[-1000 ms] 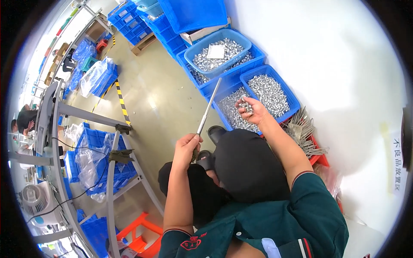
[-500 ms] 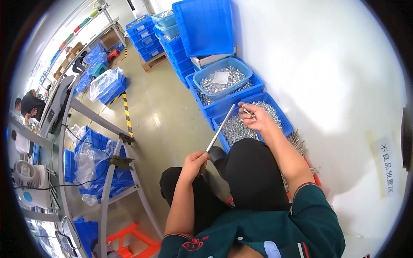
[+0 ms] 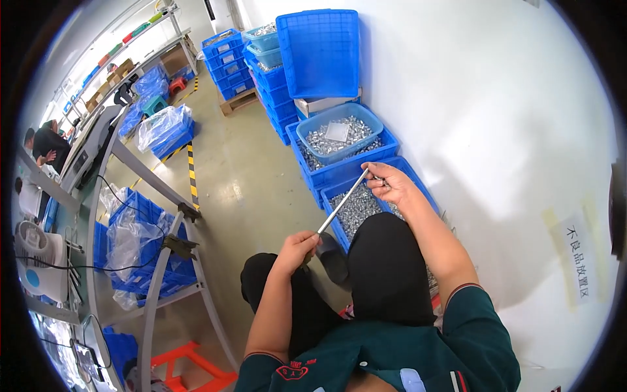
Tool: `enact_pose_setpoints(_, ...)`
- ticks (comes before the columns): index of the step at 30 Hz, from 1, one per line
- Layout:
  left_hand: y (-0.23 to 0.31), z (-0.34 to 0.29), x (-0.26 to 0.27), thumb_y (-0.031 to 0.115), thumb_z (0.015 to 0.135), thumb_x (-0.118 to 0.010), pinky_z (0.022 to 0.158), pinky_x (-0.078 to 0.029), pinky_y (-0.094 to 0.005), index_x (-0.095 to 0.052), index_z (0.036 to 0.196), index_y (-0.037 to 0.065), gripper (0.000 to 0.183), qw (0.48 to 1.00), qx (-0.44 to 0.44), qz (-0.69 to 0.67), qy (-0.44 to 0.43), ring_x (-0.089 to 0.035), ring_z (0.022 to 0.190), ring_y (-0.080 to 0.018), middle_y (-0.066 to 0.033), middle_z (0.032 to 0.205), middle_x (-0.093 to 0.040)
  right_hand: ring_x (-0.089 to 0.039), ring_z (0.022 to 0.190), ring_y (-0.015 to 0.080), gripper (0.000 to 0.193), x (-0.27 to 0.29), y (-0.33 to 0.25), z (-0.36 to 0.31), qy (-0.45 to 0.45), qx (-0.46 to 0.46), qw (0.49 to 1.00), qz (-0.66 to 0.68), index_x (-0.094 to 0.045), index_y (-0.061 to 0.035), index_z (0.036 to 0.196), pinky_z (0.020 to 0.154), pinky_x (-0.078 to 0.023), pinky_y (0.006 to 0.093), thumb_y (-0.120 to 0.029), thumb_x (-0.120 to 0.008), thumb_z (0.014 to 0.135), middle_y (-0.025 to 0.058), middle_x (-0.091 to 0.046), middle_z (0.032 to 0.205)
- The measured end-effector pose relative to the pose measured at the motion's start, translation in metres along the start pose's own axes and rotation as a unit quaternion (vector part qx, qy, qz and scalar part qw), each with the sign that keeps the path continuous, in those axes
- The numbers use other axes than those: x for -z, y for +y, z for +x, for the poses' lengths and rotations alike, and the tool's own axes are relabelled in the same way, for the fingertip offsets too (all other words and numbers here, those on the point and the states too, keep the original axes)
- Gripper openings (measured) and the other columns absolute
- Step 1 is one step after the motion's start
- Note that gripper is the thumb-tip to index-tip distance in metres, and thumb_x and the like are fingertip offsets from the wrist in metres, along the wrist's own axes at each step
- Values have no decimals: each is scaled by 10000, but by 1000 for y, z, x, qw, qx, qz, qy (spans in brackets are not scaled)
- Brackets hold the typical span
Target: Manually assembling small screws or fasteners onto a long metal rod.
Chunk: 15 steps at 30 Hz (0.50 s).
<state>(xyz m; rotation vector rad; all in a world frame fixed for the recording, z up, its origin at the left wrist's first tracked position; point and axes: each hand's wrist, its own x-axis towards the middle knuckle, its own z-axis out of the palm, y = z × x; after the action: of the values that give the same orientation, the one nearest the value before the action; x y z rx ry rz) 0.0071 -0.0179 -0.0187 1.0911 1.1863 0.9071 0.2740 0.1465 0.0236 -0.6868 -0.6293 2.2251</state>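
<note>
I see the left hand (image 3: 297, 251) wrapped firmly around the lower end of a slim, straight metal rod (image 3: 343, 201), smooth and dull silver, which slants up and away between the two hands, over the gap of floor beside the knees. At the rod's upper end I have the right hand (image 3: 390, 186), its thumb and forefinger pinched together right at the tip, its other fingers curled over a few small metal pieces (image 3: 384, 185), bright and shiny; from here I cannot tell whether one of them sits on the rod. Below the right hand I make out a rectangular blue plastic bin (image 3: 326, 212), heaped with a grainy, glinting mass of similar metal bits. Just beyond it stands a deeper blue crate (image 3: 317, 178) with straight walls, and set in that, a round-cornered, pale blue tub (image 3: 307, 145) of glossy plastic, loaded with more bits and topped by a flat whitish square (image 3: 337, 132). Behind, a shallow blue tray (image 3: 318, 52) leans upright against the smooth white wall (image 3: 483, 78). Nearer to me, matte black trousers (image 3: 388, 268) cover the bent knees, and the polished greenish-grey floor (image 3: 261, 176) gives back a soft sheen.
</note>
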Motion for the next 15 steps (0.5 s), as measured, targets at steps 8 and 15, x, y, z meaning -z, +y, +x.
enact_pose_setpoints(8,-4,3,6,233,870,-533,481,-304,-209,-611,819,22,231,1000,2,-4,-7,-411,523,-59,17,598,-498,-388,492,45,175,-25,-14,-5,38,9,978,-203,-573,27,950,352,-260,145,-50,-624,801,23,-488,713)
enact_pose_setpoints(15,0,11,4,234,882,-509,518,-337,-226,-606,852,7,249,998,-18,-66,-8,-436,558,-88,-5,615,-511,-390,521,40,194,-48,-4,-13,4,-62,964,-259,-569,11,998,355,-248,137,-115,-571,850,45,-502,746)
